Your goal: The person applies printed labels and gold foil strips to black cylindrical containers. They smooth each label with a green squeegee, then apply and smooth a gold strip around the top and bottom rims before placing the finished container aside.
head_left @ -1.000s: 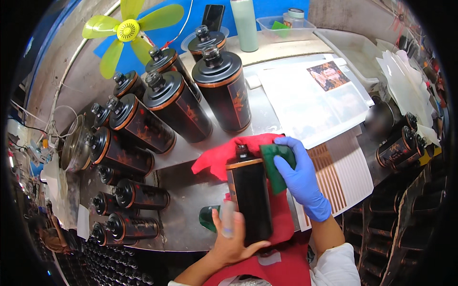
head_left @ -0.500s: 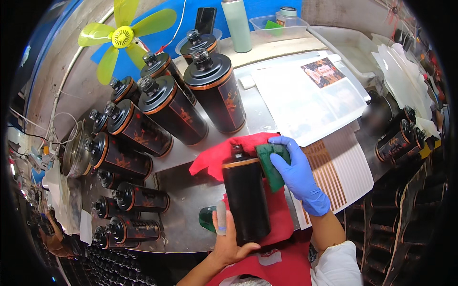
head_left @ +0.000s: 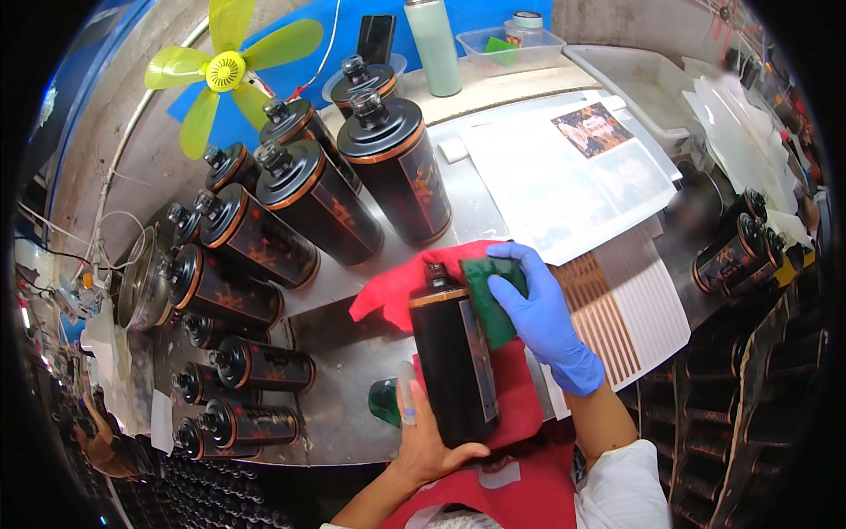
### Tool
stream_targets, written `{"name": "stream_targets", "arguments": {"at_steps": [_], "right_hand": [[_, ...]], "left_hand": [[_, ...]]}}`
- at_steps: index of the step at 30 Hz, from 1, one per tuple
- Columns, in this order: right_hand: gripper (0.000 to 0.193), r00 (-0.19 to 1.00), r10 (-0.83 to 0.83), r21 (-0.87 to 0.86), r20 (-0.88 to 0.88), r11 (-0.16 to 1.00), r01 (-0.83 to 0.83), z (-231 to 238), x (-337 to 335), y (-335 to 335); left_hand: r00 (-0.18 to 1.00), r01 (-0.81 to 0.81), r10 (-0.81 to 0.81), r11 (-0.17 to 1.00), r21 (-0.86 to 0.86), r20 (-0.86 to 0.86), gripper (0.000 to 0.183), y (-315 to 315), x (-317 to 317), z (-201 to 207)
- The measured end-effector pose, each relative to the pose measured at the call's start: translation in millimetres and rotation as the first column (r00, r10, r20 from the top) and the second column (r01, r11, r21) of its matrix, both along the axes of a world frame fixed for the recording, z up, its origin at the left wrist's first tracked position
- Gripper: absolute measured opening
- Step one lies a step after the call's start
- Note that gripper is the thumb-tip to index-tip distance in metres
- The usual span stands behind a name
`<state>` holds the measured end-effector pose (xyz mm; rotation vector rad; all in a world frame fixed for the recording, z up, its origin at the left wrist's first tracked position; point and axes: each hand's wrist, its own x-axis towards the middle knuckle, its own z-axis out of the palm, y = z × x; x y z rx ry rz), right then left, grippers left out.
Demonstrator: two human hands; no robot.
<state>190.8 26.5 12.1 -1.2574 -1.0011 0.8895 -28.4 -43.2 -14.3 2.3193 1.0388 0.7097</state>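
A black bottle (head_left: 448, 361) with a copper band below its shoulder lies on a red cloth (head_left: 522, 410), its neck pointing away from me. My left hand (head_left: 426, 445), bare apart from a grey cover on one finger, grips the bottle's lower end with the thumb across its base. In a blue glove, my right hand (head_left: 539, 317) pinches a green flexible pad (head_left: 493, 300) and presses it against the bottle's right side near the shoulder. A patterned label strip (head_left: 479, 361) shows along that side. Left of the bottle, another dark green piece (head_left: 384, 401) lies on the metal tabletop (head_left: 330, 388).
Finished-looking bottles (head_left: 322, 203) stand and lean in rows on the left, with more (head_left: 733, 256) at the far right. White sheets (head_left: 529, 189) and a striped sheet (head_left: 612, 300) lie to the right. A yellow-green fan (head_left: 226, 72) and a pale flask (head_left: 434, 48) are behind.
The bottle has turned in my left hand, bringing the label strip into sight on its right side. My right hand and the green pad have shifted slightly left.
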Motion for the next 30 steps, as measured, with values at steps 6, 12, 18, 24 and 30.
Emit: {"name": "stream_targets", "arguments": {"at_steps": [6, 12, 18, 24, 30], "right_hand": [[0.030, 0.987, -0.017, -0.054, -0.159, 0.999, 0.009, -17.3, 10.4, -8.3], [0.019, 0.896, -0.234, -0.283, -0.378, 0.950, 0.129, -23.6, 58.2, -113.6], [0.036, 0.634, -0.773, -0.556, 0.025, 0.516, 0.652, -86.0, 124.6, -235.4], [0.034, 0.616, -0.781, -0.391, 0.104, 0.537, 0.747, -125.5, 113.4, -213.5], [0.021, 0.733, -0.680, -0.459, 0.006, 0.650, 0.606, -101.9, 133.6, -252.7]], "left_hand": [[0.993, 0.094, -0.100, 0.991, -0.099, -0.063, 0.123, 2.3, 4.9, -10.3], [0.997, 0.072, -0.068, 0.992, -0.103, 0.045, 0.127, 3.5, -1.9, -21.3], [0.974, 0.128, -0.105, 0.986, -0.105, 0.200, 0.118, 2.6, 12.6, -11.5], [0.969, 0.086, -0.048, 0.985, -0.149, 0.244, 0.114, -3.2, 22.8, 1.8], [0.971, 0.014, 0.049, 0.965, -0.261, 0.235, 0.112, -10.9, 20.2, -6.0]]}}
